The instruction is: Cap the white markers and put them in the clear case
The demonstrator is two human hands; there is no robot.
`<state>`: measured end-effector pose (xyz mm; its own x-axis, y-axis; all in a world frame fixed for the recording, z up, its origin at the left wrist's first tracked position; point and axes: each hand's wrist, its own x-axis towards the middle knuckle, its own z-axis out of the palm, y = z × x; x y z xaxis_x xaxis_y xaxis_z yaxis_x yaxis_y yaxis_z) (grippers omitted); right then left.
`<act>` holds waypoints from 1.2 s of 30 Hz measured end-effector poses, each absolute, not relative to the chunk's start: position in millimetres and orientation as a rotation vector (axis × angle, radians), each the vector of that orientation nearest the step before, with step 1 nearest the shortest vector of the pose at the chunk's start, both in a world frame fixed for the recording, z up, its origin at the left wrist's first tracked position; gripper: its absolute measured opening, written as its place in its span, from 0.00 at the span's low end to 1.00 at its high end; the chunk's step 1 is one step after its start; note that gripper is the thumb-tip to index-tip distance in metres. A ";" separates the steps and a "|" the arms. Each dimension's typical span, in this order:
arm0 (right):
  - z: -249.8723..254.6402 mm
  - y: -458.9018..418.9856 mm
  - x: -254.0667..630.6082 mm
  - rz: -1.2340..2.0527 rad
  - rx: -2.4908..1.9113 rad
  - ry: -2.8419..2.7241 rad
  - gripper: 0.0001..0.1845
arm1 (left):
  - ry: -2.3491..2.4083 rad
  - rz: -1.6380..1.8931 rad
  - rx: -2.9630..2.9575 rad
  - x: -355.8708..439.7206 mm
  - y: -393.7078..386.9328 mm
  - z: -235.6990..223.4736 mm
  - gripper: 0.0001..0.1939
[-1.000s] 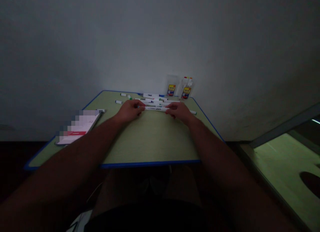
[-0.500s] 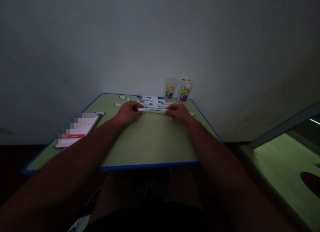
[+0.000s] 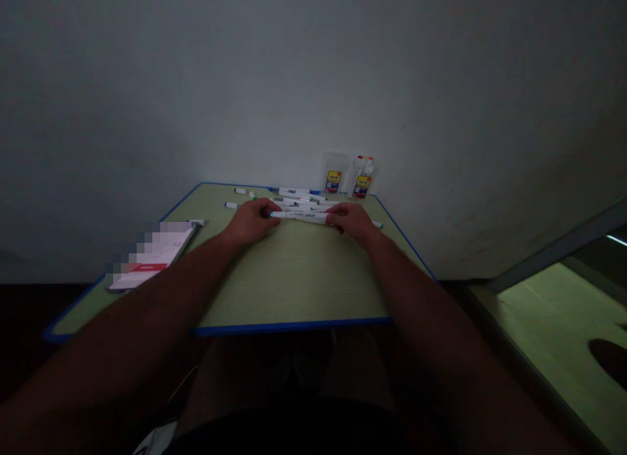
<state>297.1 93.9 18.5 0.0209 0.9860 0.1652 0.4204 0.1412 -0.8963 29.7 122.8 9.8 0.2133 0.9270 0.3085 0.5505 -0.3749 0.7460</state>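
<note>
Two hands [image 3: 300,219] grip one white marker [image 3: 301,215] above the table [image 3: 294,272].

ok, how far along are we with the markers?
Looks partway. Done, apparently: a few red- and orange-capped markers stand in the right case. In hand: a white marker, between left hand and right hand. Left, probably: the loose markers lying on the table; the left case looks empty.

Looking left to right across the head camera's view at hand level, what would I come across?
A flat pinkish sheet or screen → the left hand → a white marker → the right hand → a lit greenish floor.
</note>
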 end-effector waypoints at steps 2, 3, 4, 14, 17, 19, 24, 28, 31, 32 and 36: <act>18.6 94.7 296.8 0.835 -1.385 -1.498 0.06 | 1.367 1.028 2.014 29.8 122.2 9.7 0.14; 18.6 95.2 296.8 0.844 -1.369 -1.474 0.06 | 1.365 1.024 2.019 29.9 121.5 9.8 0.14; 18.6 95.8 296.8 0.850 -1.355 -1.453 0.05 | 1.361 1.014 2.028 30.1 120.6 10.1 0.14; 20.6 98.2 296.3 0.899 -1.283 -1.299 0.03 | 1.376 0.819 2.216 35.3 107.9 18.0 0.13; 21.4 97.7 296.4 0.904 -1.282 -1.270 0.03 | 1.378 0.794 2.225 35.2 107.6 18.2 0.14; 21.5 97.5 296.8 0.915 -1.281 -1.252 0.03 | 1.361 0.790 2.234 34.4 108.5 17.1 0.14; 21.2 97.6 298.3 0.922 -1.288 -1.238 0.04 | 1.290 0.828 2.251 31.9 111.4 13.5 0.14; 19.0 99.2 299.6 0.928 -1.258 -1.244 0.05 | 1.273 0.846 2.274 30.2 113.2 11.4 0.15; 17.7 100.3 299.7 0.938 -1.239 -1.244 0.05 | 1.268 0.863 2.295 29.4 113.8 10.2 0.16; 17.6 100.4 299.6 0.939 -1.237 -1.244 0.05 | 1.270 0.866 2.296 29.2 113.9 9.9 0.16; 17.8 99.6 299.6 0.932 -1.252 -1.254 0.05 | 1.291 0.863 2.277 29.5 113.8 10.4 0.15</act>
<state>299.6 99.6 17.8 0.1365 0.9783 0.1558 0.1323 0.1379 -0.9816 29.5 113.8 10.4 0.3884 0.8632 0.3225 0.6278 -0.5041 0.5931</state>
